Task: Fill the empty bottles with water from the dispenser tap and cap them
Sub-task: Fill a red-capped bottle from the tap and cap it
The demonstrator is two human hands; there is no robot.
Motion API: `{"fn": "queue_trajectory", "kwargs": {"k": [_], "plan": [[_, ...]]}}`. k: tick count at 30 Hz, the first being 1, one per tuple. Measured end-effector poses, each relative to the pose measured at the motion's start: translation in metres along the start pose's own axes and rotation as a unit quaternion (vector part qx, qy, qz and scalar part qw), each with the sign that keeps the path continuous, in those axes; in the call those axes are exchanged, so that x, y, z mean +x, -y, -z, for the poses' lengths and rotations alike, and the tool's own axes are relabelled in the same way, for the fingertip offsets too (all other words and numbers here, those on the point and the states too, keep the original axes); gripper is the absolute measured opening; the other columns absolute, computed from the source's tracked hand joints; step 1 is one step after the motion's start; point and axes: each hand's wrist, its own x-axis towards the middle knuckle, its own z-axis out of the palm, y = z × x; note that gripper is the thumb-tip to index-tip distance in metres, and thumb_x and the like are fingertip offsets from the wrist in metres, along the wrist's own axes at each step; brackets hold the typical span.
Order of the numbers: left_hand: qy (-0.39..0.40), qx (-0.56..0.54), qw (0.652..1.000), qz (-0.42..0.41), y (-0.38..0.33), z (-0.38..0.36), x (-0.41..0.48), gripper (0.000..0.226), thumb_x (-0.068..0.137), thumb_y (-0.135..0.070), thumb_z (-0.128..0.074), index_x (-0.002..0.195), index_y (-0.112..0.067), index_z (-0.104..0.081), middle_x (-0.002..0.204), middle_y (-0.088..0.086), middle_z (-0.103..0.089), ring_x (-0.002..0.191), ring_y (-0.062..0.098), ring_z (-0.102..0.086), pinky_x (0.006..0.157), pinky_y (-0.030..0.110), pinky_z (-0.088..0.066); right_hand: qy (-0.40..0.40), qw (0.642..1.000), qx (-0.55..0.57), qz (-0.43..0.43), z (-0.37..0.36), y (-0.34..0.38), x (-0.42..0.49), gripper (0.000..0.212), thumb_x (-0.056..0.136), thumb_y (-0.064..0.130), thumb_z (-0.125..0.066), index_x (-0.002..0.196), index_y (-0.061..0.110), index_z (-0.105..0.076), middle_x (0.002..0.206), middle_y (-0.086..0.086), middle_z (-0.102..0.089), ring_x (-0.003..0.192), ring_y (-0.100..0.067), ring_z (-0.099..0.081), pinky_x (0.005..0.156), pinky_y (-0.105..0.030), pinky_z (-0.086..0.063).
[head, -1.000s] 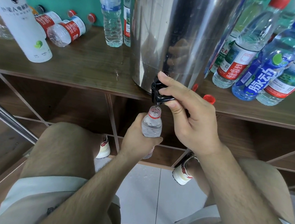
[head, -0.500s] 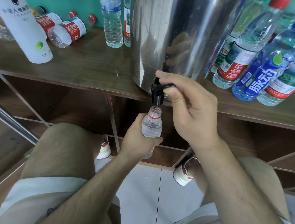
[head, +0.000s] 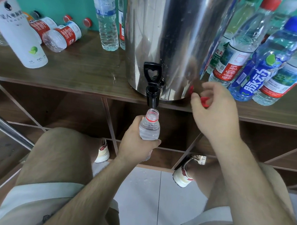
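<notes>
One bottle point(head: 149, 130) sits in left hand point(head: 135, 144) beneath tap point(head: 152, 89).

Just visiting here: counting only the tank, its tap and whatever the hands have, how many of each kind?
Steel dispenser: 1
Black tap: 1
Uncapped bottle, in left hand: 1
Red cap, between right hand fingers: 1
Total: 4

— What's moved on your feed?
— My right hand point(head: 215, 115) is off the tap lever point(head: 151, 72) now. It has swung right, over to the red cap point(head: 204, 101) on the table point(head: 76, 71).
— And the lever?
— Pressed down a moment ago, upright now. My fingers point(head: 210, 85) curl about the cap, but I can't tell whether they grip it.
</notes>
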Motion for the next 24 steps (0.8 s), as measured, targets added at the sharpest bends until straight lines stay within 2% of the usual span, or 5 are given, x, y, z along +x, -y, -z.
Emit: {"fn": "queue_trajectory", "kwargs": {"k": [6, 11, 14, 19, 24], "plan": [[-0.001, 0.015, 1.000, 0.005, 0.001, 0.000, 0.000, 0.069, 0.076, -0.026, -0.092, 0.123, -0.042, -0.043, 0.106, -0.025, -0.058, 0.096, 0.002, -0.061, 0.073, 0.010, -0.041, 0.068, 0.983, -0.106, -0.137, 0.003, -0.024, 0.014, 0.067, 0.094, 0.041, -0.070, 0.147, 0.009, -0.044, 0.139, -0.015, -0.055, 0.135, -0.035, -0.043, 0.107, -0.047, -0.043], [0.004, 0.024, 1.000, 0.008, -0.002, 0.000, -0.001, 0.069, 0.078, -0.026, -0.091, 0.125, -0.040, -0.044, 0.108, -0.022, -0.058, 0.096, 0.006, -0.061, 0.079, 0.016, -0.044, 0.046, 0.986, -0.108, -0.119, -0.006, -0.024, 0.018, 0.047, 0.096, 0.030, -0.068, 0.136, 0.009, -0.054, 0.128, -0.012, -0.059, 0.121, -0.032, -0.056, 0.096, -0.045, -0.050], [0.010, 0.020, 1.000, 0.019, -0.005, 0.002, -0.004, 0.068, 0.078, -0.024, -0.091, 0.129, -0.034, -0.047, 0.113, -0.016, -0.061, 0.103, 0.012, -0.064, 0.084, 0.022, -0.047, 0.048, 0.996, -0.025, -0.074, 0.000, -0.016, 0.012, 0.043, 0.088, 0.031, -0.073, 0.128, 0.023, -0.059, 0.116, 0.002, -0.065, 0.099, -0.012, -0.063, 0.083, -0.030, -0.051], [0.025, 0.034, 0.999, 0.025, -0.015, 0.006, -0.010, 0.064, 0.077, -0.014, -0.089, 0.128, -0.027, -0.052, 0.112, -0.008, -0.065, 0.103, 0.016, -0.065, 0.080, 0.025, -0.051, 0.241, 0.968, 0.067, 0.017, 0.002, -0.003, -0.017, 0.050, 0.081, 0.018, -0.079, 0.120, 0.036, -0.052, 0.101, 0.017, -0.066, 0.081, -0.004, -0.061, 0.071, -0.020, -0.047], [0.056, 0.067, 0.996, 0.036, -0.027, 0.006, -0.017, 0.062, 0.079, -0.009, -0.085, 0.130, -0.022, -0.052, 0.113, 0.001, -0.066, 0.105, 0.023, -0.066, 0.092, 0.041, -0.058, 0.294, 0.949, 0.091, 0.067, -0.005, 0.011, -0.021, 0.046, 0.089, 0.023, -0.080, 0.125, 0.029, -0.052, 0.106, 0.016, -0.064, 0.085, 0.004, -0.059, 0.070, -0.014, -0.046]]}}
